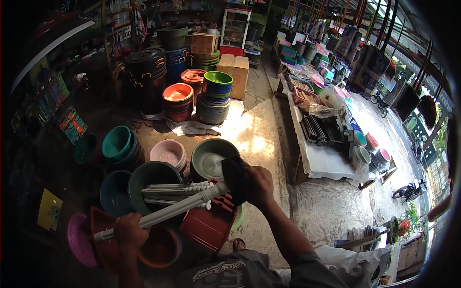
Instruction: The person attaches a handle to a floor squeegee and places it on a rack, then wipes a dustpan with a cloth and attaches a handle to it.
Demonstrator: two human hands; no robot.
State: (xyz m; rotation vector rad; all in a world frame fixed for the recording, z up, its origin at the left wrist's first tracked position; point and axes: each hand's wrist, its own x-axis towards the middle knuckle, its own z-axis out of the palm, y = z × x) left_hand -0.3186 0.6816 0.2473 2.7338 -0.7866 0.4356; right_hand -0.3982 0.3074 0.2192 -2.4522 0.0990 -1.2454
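A long whitish plastic tube (175, 209) slants across the front, over the basins. My left hand (131, 234) is closed round it near its lower end. At the upper end my right hand (259, 186) is closed on a dark black piece (234, 180), which overlaps the tube's tip; its kind is hard to make out. Beneath the tube, several similar pale tubes (165, 191) lie across a dark green basin (144, 175). Red plastic dustpan-like pieces (204, 229) lean just below my hands, beside a brown-red basin (161, 247).
Stacked basins stand around: a pink one (168, 152), a grey-green one (211, 158) and a teal one (116, 142). Farther off are orange tubs (178, 92) and a cardboard box (233, 77). A long goods table (331, 163) runs along the right, with hanging wares above.
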